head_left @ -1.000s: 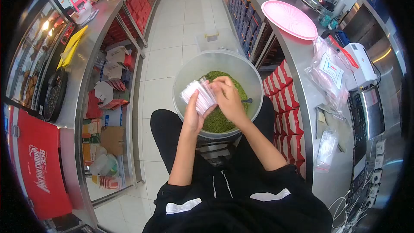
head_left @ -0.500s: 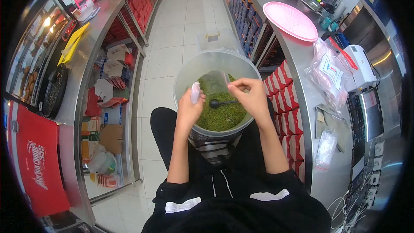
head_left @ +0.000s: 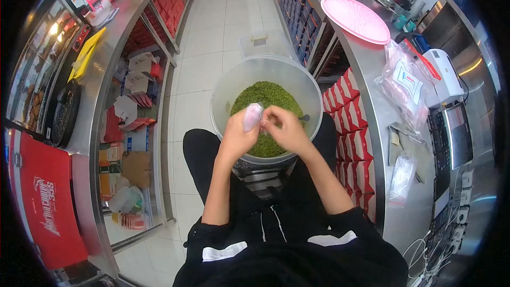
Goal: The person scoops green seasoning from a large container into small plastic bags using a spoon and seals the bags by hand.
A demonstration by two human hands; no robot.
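Observation:
My left hand [head_left: 237,134] is closed round a bundle of small clear plastic bags [head_left: 252,117], which shows at its thumb side. Right beside it, my right hand [head_left: 284,129] has its fingers pinched together at the bundle's edge; what lies between those fingertips is too small to make out. Both hands are over a large translucent tub [head_left: 224,85] between my knees. Chopped green material [head_left: 268,93] fills its lower part. The end of a dark spoon handle [head_left: 304,118] shows at the tub's right side, its bowl hidden.
A clear lidded box [head_left: 265,47] stands behind the tub. On the right counter lie a pink lid [head_left: 356,19], packed plastic bags [head_left: 406,82], a small clear packet [head_left: 402,179] and a laptop [head_left: 458,135]. Red and white boxes [head_left: 353,143] are stacked below. A display case [head_left: 40,69] stands left.
The bag bundle, fanned out at first, is now bunched in my left hand. My right hand moved out right with a clear bag, then came back against my left. The spoon's bowl is covered again.

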